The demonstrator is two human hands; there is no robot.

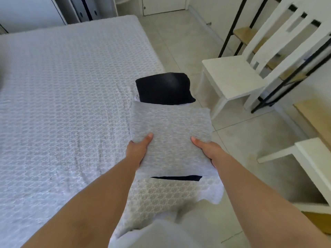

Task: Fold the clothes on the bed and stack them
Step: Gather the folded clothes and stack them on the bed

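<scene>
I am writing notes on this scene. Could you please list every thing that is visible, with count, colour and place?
folded grey knit garment: one, grey, held over the bed's right edge
folded dark navy garment: one, navy, on the bed beyond the grey one
white textured bed cover: one, white, left and centre
white wooden chairs: two, white, right side
black metal rack: one, black, upper right
left hand: grips the grey garment
right hand: grips the grey garment
</scene>
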